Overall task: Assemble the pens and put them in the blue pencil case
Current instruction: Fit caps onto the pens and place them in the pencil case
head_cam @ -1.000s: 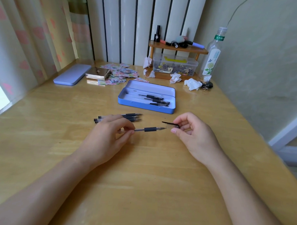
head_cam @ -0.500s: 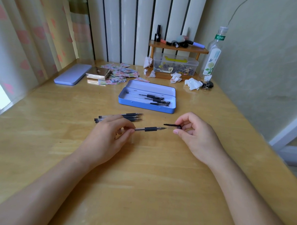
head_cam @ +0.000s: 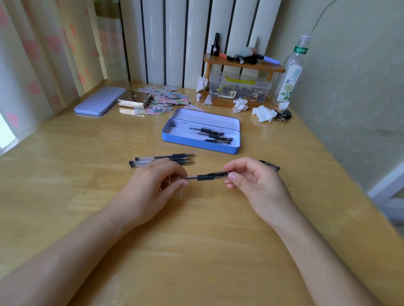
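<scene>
A pale wooden tabletop (head_cam: 215, 257) fills a corner between a white radiator, a patterned curtain and a green wall. At twelve o'clock from the hands lies the blue pencil case (head_cam: 200, 144), open, with several pens already inside. Its lid (head_cam: 99, 100) appears to be the flat lilac piece far off at ten o'clock.

The left hand (head_cam: 148, 189) pinches the clear barrel of a gel pen (head_cam: 205, 176) between thumb and forefinger, a narrow grip closed on the pen. The right hand (head_cam: 255, 185) closes its fingertips on the cap (head_cam: 219, 173), which sits over the pen's tip end; how far it is seated I cannot tell.

Just beyond the left hand, at eleven o'clock, three uncapped pens (head_cam: 166, 159) lie side by side, tips pointing to three o'clock. One loose cap (head_cam: 270, 165) lies behind the right hand at one o'clock.

The likely trouble is a cap pushed on crooked: pen and cap must stay in line, or the tip may jam against the inside wall. A weak push would probably leave the cap loose enough to fall off in the case. The resting left hand could also nudge the waiting pens and set them rolling.
</scene>
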